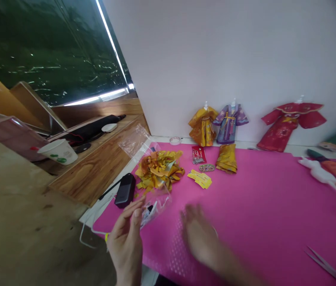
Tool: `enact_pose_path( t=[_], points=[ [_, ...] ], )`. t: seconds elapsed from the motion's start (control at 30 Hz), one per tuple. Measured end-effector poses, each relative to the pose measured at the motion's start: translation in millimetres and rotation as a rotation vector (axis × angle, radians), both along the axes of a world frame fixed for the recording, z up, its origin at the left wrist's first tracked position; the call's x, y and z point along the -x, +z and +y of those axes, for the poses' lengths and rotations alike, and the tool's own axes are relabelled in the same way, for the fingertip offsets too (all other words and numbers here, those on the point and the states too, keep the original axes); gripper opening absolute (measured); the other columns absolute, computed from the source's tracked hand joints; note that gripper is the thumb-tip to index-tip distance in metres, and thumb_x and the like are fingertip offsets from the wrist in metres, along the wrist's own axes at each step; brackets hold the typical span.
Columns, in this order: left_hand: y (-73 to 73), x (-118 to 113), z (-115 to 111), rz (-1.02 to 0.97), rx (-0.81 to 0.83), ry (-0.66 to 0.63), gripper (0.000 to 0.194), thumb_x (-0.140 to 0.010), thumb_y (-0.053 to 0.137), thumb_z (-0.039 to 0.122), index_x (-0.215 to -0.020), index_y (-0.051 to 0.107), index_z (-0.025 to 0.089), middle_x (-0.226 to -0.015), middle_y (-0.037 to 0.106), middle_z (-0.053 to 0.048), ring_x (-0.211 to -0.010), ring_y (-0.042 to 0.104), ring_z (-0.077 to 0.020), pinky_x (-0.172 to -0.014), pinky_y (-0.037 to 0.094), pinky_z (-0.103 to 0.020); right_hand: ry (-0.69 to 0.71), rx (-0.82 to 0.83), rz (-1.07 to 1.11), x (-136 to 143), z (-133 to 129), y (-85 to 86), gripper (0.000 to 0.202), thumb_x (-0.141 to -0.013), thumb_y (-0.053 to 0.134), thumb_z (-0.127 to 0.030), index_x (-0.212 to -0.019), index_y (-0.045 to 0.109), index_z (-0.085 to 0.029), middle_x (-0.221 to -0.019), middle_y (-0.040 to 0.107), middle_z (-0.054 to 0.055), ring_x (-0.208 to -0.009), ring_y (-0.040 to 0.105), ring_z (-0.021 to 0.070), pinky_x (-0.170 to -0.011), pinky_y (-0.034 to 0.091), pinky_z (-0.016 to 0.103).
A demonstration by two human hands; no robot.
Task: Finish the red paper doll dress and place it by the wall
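Observation:
My left hand (pixel 127 234) is raised over the near left edge of the pink mat (pixel 260 214), thumb and fingers pinched together. What they hold, if anything, I cannot make out. Just beyond the fingertips, a clear plastic bag (pixel 162 198) contains small dark and white pieces. My right hand (pixel 199 232), blurred by motion, is low over the mat, palm down with fingers stretched out and nothing visible in them. Farther back lie a heap of golden-yellow fabric pieces (pixel 158 171), yellow cards (pixel 200 178), a small beaded oval (pixel 207 168) and a folded golden cloth (pixel 226 159).
Miniature robes in gold (pixel 205 127), purple (pixel 229 125) and red (pixel 292 123) stand along the wall. A black power bank (pixel 125 190) sits at the left edge. Tweezers (pixel 325 264) lie at the near right. A paper cup (pixel 59 151) stands on the wooden ledge.

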State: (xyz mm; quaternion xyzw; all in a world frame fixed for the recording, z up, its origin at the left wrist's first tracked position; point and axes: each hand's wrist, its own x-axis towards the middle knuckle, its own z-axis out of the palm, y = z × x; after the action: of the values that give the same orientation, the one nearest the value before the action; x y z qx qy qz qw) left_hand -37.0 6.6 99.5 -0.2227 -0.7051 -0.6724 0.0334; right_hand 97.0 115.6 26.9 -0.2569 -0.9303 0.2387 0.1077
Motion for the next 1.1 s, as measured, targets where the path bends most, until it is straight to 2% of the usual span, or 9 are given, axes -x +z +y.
enact_pose_path(
  t=[0.1, 0.27, 0.37, 0.43, 0.53, 0.6, 0.8, 0.97, 1.1],
  points=[
    [18.5, 7, -15, 0.034, -0.024, 0.034, 0.017, -0.081, 0.07, 0.038, -0.084, 0.075, 0.021, -0.098, 0.078, -0.004, -0.098, 0.07, -0.0208, -0.095, 0.052, -0.034, 0.453, 0.248, 0.146, 3, -32, 14.0, 0.036, -0.092, 0.054, -0.026, -0.128, 0.06, -0.029, -0.125, 0.068, 0.0, -0.12, 0.059, 0.0184, -0.117, 0.027, 0.037],
    [41.0, 24, -39, 0.083, -0.142, 0.121, 0.014, -0.079, 0.072, 0.033, -0.079, 0.074, 0.019, -0.092, 0.077, -0.004, -0.095, 0.07, -0.0218, -0.095, 0.053, -0.037, 0.064, 0.003, -0.07, 6, -11, 20.1, 0.043, -0.09, 0.042, -0.006, -0.127, 0.062, -0.011, -0.124, 0.067, 0.017, -0.12, 0.058, 0.0294, -0.115, 0.024, 0.056],
    [45.6, 29, -47, 0.123, -0.153, 0.14, 0.011, -0.08, 0.072, 0.03, -0.081, 0.075, 0.019, -0.09, 0.077, -0.003, -0.093, 0.07, -0.0192, -0.093, 0.054, -0.033, 0.018, -0.131, -0.244, 21, -15, 14.8, 0.046, -0.087, 0.041, 0.0, -0.128, 0.061, -0.003, -0.128, 0.062, 0.026, -0.128, 0.051, 0.0372, -0.112, 0.026, 0.06],
    [46.4, 29, -50, 0.135, -0.174, 0.122, 0.01, -0.081, 0.071, 0.029, -0.081, 0.074, 0.02, -0.091, 0.077, -0.002, -0.094, 0.07, -0.0182, -0.093, 0.053, -0.032, 0.201, -0.046, -0.151, 31, -40, 14.1, 0.041, -0.089, 0.044, -0.004, -0.125, 0.064, -0.009, -0.128, 0.064, 0.02, -0.126, 0.053, 0.0321, -0.113, 0.03, 0.052],
    [47.9, 29, -55, 0.141, -0.166, 0.124, 0.01, -0.082, 0.07, 0.03, -0.08, 0.074, 0.021, -0.093, 0.077, -0.002, -0.094, 0.07, -0.0183, -0.095, 0.053, -0.033, 0.761, 0.176, 0.126, 39, -86, 16.7, 0.032, -0.092, 0.053, -0.018, -0.122, 0.063, -0.022, -0.122, 0.069, 0.004, -0.115, 0.06, 0.0169, -0.112, 0.033, 0.032],
    [49.4, 29, -59, 0.143, -0.154, 0.147, 0.011, -0.082, 0.071, 0.03, -0.08, 0.074, 0.02, -0.093, 0.077, -0.002, -0.094, 0.07, -0.0188, -0.094, 0.053, -0.034, 0.852, 0.192, 0.16, 39, -101, 17.9, 0.021, -0.093, 0.054, -0.02, -0.11, 0.068, -0.022, -0.108, 0.073, 0.001, -0.103, 0.064, 0.015, -0.107, 0.037, 0.029],
    [45.4, 33, -66, 0.127, -0.158, 0.169, 0.01, -0.081, 0.071, 0.03, -0.081, 0.074, 0.02, -0.093, 0.077, -0.002, -0.095, 0.07, -0.0191, -0.096, 0.051, -0.034, 0.132, 0.127, 0.198, -4, -41, 9.4, 0.036, -0.083, 0.046, -0.003, -0.101, 0.069, -0.022, -0.094, 0.069, 0.006, -0.089, 0.063, 0.0201, -0.08, 0.048, 0.031],
    [32.9, 39, -61, 0.011, -0.163, 0.122, 0.015, -0.081, 0.07, 0.033, -0.084, 0.074, 0.019, -0.093, 0.078, -0.004, -0.095, 0.07, -0.0196, -0.094, 0.052, -0.034, -0.136, -0.065, -0.034, -62, 22, -6.1, 0.027, -0.085, 0.044, -0.012, -0.097, 0.067, -0.018, -0.097, 0.064, 0.012, -0.087, 0.064, 0.0263, -0.078, 0.048, 0.039],
    [25.2, 39, -49, -0.111, -0.178, 0.037, 0.019, -0.081, 0.069, 0.037, -0.082, 0.072, 0.019, -0.096, 0.078, -0.005, -0.098, 0.07, -0.0216, -0.094, 0.052, -0.036, -0.211, -0.022, -0.183, -75, 35, -20.3, 0.02, -0.09, 0.047, -0.025, -0.09, 0.066, -0.018, -0.089, 0.067, 0.01, -0.075, 0.066, 0.0251, -0.067, 0.046, 0.035]
  ],
)
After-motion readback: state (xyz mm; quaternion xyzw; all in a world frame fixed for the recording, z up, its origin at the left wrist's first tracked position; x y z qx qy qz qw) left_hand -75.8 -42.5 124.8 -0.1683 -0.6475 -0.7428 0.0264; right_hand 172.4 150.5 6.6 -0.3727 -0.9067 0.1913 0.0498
